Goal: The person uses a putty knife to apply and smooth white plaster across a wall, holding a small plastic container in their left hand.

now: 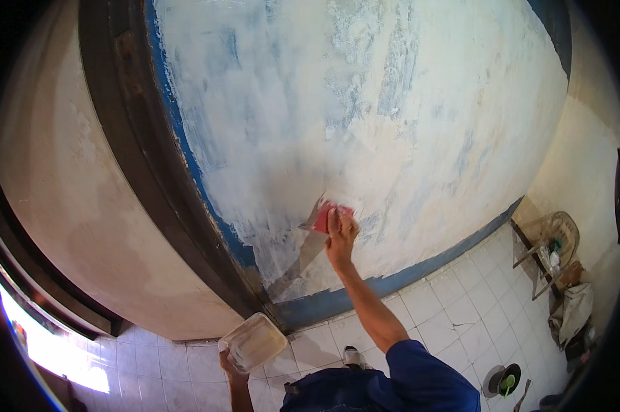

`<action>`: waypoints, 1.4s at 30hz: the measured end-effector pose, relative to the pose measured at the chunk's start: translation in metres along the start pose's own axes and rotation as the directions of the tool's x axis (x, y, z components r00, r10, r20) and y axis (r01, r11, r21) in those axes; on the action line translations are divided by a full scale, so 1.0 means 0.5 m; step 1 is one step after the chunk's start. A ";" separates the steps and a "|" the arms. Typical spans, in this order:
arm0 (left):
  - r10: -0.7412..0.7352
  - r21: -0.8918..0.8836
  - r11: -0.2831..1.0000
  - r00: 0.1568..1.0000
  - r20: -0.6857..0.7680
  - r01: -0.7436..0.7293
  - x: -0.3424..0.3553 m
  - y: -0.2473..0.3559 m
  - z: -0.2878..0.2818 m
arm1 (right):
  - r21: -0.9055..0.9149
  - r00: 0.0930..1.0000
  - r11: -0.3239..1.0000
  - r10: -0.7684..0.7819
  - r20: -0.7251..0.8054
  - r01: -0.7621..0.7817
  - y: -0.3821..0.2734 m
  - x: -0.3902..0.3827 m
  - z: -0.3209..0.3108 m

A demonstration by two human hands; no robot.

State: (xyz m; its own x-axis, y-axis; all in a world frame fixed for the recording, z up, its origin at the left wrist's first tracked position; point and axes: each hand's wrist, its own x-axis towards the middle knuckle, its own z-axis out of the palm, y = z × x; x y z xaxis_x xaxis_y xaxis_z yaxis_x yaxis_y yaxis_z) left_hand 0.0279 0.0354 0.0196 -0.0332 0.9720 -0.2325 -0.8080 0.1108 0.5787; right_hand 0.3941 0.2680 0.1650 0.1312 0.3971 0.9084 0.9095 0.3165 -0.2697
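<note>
With its fingers pressed on a red putty spreader (327,215), my right hand (341,242) reaches up to the wall (275,110). The spreader lies at the wall's surface, which has white filler smeared over blue paint. Low on the left, my left hand (231,364) grips the side of a shallow, pale plastic tub (256,343). Whitish residue coats the inside of the tub. My left fingers are partly hidden by it.
A dark wooden frame (166,178) edges the wall on the left. White tiles (454,309) cover the floor. At the right stand a chair (560,237) with items on it and a cloth sack (574,312). A dark bowl (512,374) with a green utensil sits on the floor.
</note>
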 end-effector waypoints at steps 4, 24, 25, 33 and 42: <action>0.073 0.012 0.997 0.997 -0.009 -0.073 -0.002 0.010 0.002 | 0.101 0.994 0.994 0.018 0.108 -0.029 -0.036 -0.117 -0.004; 0.053 0.012 0.999 0.999 0.011 -0.053 0.000 0.005 0.026 | 0.052 0.909 0.947 -0.318 0.270 0.316 0.076 -0.053 -0.092; 0.065 0.038 0.997 0.998 -0.005 -0.065 -0.007 0.011 0.045 | 0.074 0.914 0.956 -0.293 0.281 0.284 0.075 -0.084 -0.100; 0.085 0.060 0.995 0.996 0.011 -0.085 -0.008 0.020 0.059 | 0.141 0.973 0.986 -0.051 -0.227 0.085 -0.030 0.093 -0.077; 0.107 0.033 0.994 0.994 0.019 -0.108 0.000 0.013 0.019 | 0.101 0.999 0.994 0.031 0.009 -0.032 -0.018 -0.125 -0.021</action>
State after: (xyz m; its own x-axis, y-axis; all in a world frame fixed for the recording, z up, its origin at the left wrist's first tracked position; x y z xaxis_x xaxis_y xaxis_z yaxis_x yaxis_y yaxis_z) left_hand 0.0281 0.0380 0.0309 -0.1081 0.9821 -0.1542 -0.7799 0.0124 0.6258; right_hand 0.3817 0.2312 0.1138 0.1558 0.4143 0.8967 0.8604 0.3889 -0.3293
